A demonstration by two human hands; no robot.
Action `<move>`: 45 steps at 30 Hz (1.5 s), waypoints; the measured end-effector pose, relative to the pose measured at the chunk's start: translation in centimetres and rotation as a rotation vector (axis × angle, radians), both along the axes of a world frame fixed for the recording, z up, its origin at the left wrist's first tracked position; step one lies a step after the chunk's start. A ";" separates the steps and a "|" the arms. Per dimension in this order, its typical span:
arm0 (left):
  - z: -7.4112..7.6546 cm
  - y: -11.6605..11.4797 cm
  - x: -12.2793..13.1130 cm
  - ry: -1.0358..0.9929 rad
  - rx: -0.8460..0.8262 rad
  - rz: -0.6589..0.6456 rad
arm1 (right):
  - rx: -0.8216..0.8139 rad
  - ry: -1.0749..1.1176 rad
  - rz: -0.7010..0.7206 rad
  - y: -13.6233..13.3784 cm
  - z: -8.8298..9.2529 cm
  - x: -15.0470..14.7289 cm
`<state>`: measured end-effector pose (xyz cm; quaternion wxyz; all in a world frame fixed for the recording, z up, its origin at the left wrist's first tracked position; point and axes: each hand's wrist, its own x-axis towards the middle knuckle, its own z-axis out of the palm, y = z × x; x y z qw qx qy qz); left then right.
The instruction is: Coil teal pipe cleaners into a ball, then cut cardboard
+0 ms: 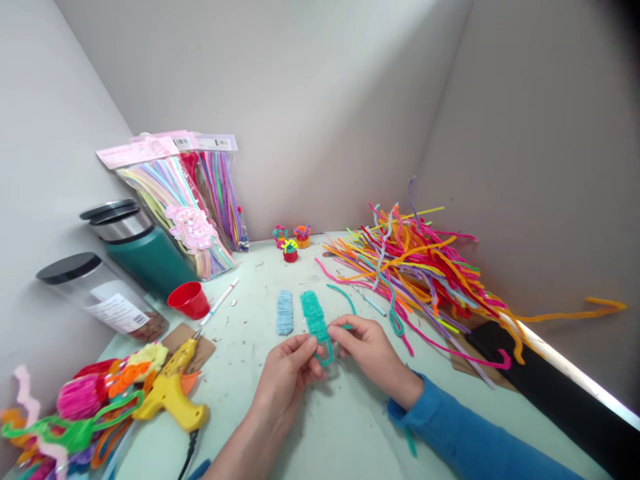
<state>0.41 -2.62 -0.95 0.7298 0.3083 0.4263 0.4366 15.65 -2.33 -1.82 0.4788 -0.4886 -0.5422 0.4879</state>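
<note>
While a big loose heap of pipe cleaners (pixel 420 267) lies unused on the pale green table (pixel 350 427) in the grey corner, one blue wound piece (pixel 285 312) seems finished. The teal wound piece (pixel 316 323) looks almost complete, its near end pinched by both the left hand (pixel 287 377) and right hand (pixel 367 350) just above the table, grips closed on it. Three small finished figures (pixel 291 243) stand by the wall.

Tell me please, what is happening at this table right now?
A person works with pipe cleaners. Both hands, the left hand and the right hand, pinch the near end of a teal wound strip above the table. A similar blue strip lies beside it, a loose pile of pipe cleaners on the right, a yellow glue gun on the left.
</note>
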 end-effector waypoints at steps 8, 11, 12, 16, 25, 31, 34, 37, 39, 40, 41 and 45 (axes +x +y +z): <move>0.2 -0.4 -0.1 0.159 0.083 -0.097 | -0.022 0.035 0.027 -0.2 0.2 0.0; -0.1 -0.4 -0.2 0.158 0.108 -0.062 | -0.055 0.117 0.069 -0.3 0.5 -0.1; -0.1 -0.3 -0.2 0.156 0.116 -0.053 | -0.066 0.137 0.074 -0.3 0.6 -0.2; -0.1 -0.3 -0.2 0.189 0.119 -0.081 | -0.055 0.144 0.104 -0.3 0.5 -0.2; 0.5 -0.5 0.1 0.321 0.145 -0.067 | -0.074 0.140 0.067 -0.4 0.5 -0.2; 0.5 -0.5 0.2 0.289 0.116 -0.147 | -0.053 0.158 0.010 -0.3 0.4 0.0; 0.7 -0.6 0.2 0.278 0.108 -0.139 | -0.059 0.164 -0.002 -0.3 0.5 -0.1; 1.0 -0.6 0.2 0.204 0.121 -0.130 | -0.070 0.202 0.035 -0.3 0.5 -0.2; 1.0 -0.6 0.1 0.170 0.127 -0.124 | -0.096 0.228 0.077 -0.3 0.4 -0.1; 1.0 -0.5 0.0 0.166 0.124 -0.115 | -0.106 0.228 0.082 -0.3 0.4 -0.1; 0.9 -0.4 0.0 0.171 0.117 -0.098 | -0.104 0.217 0.067 -0.3 0.4 -0.1; 0.5 -0.1 -0.3 0.230 0.088 -0.032 | 0.111 0.062 -0.112 -0.6 0.8 -0.1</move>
